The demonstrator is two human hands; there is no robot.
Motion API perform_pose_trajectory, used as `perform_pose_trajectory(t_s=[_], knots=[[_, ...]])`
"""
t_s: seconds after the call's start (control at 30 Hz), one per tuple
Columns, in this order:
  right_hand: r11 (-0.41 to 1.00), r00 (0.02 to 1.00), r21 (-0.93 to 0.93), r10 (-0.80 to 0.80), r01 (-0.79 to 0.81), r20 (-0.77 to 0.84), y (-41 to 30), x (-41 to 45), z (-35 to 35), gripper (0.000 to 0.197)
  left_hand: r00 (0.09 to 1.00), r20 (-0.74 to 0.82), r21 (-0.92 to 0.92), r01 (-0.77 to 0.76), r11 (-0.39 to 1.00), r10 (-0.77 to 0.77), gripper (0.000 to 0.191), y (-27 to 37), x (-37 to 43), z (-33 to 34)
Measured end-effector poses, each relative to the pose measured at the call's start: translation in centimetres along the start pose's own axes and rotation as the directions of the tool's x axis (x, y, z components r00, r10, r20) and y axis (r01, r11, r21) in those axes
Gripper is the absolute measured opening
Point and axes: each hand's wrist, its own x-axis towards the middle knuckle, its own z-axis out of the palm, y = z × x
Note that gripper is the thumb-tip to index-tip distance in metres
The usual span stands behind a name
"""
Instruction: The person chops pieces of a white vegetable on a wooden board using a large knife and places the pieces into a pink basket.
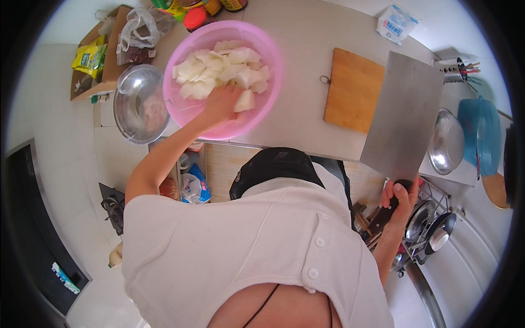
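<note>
My left hand [222,101] reaches into a pink plastic colander [274,88] and touches pale, peeled vegetable pieces [203,67] heaped inside. One thick piece [245,101] lies against its fingers and thumb; whether they grip it is hidden. In my right hand [400,201] is the dark handle of a cleaver [404,115], raised at the counter's right with its broad blade pointing away from me. Partly behind the blade, a wooden cutting board [354,90] with a metal hanging ring lies on the counter.
Left of the colander stands a steel bowl [137,104] holding pale pinkish food, beside a cardboard box [112,61]. A red-lidded jar [196,18] is behind. On the right are a utensil holder [449,69], an upturned metal bowl [447,141] and a blue plastic container [480,135].
</note>
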Motion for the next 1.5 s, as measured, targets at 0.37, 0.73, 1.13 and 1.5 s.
perform_pose_trajectory(t_s=[0.37, 0.73, 1.13, 1.5], knots=[[0.989, 0.993, -0.093, 0.119, -0.119, -0.009, 2.0, 9.5, -14.2, 0.008, 0.923, 0.157, -0.312, 0.385, 0.869, -0.352, 0.069, -0.1, 0.5, -10.7], [0.697, 0.984, -0.717, 0.135, -0.013, 0.113, -0.3, 22.9, -17.5, 0.025, 0.970, 0.216, -0.525, 0.020, 0.851, 0.110, 0.068, 26.6, 23.0, -1.9], [0.674, 0.992, -0.734, 0.130, -0.087, 0.002, -0.9, 22.4, -19.5, 0.026, 0.959, -0.256, -0.224, -0.182, 0.957, 0.122, 0.050, 24.3, 31.4, 4.7], [0.568, 0.971, -0.820, 0.148, 0.073, 0.189, -1.6, 19.4, -17.9, 0.032, 0.959, -0.243, -0.432, 0.027, 0.902, -0.145, 0.052, 26.7, 24.6, 5.6]])
